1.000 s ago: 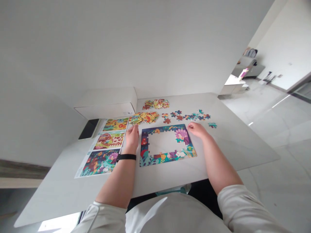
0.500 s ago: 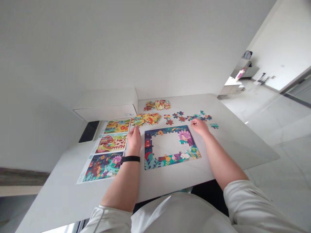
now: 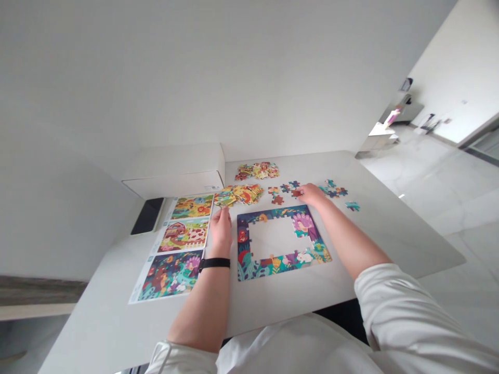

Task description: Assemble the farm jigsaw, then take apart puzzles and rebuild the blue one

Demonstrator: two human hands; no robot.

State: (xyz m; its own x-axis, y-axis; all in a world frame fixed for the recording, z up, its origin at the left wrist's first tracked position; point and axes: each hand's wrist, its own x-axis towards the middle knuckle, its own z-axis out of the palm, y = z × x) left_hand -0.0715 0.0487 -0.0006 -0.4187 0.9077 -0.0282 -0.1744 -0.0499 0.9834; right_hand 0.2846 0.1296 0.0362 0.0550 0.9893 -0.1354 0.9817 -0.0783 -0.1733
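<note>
My right hand [image 3: 312, 196] reaches past the far right corner of the jigsaw frame, its fingertips closed at the edge of a brown puzzle piece [image 3: 296, 192]. The partly built jigsaw [image 3: 245, 259] has a finished-looking border with a peacock and a white rabbit around a bare middle. My left hand [image 3: 221, 228], with a black band on the wrist, rests between the jigsaw and the picture sheet [image 3: 134, 297]. Its fingers are pinched together; whatever is in them is hidden. Loose dark and teal pieces [image 3: 337, 192] lie beyond my right hand.
Two heaps of yellow and red pieces, a nearer heap [image 3: 244, 194] and a farther heap [image 3: 257, 170], lie at the back. A white box [image 3: 175, 182] stands against the wall, with a dark phone-like slab [image 3: 147, 215] before it. One teal piece [image 3: 352, 206] sits apart at right.
My right hand has moved left along the loose pieces, from beside the jigsaw's corner to the brown piece. My left hand stays by the picture sheet. The view has shifted slightly.
</note>
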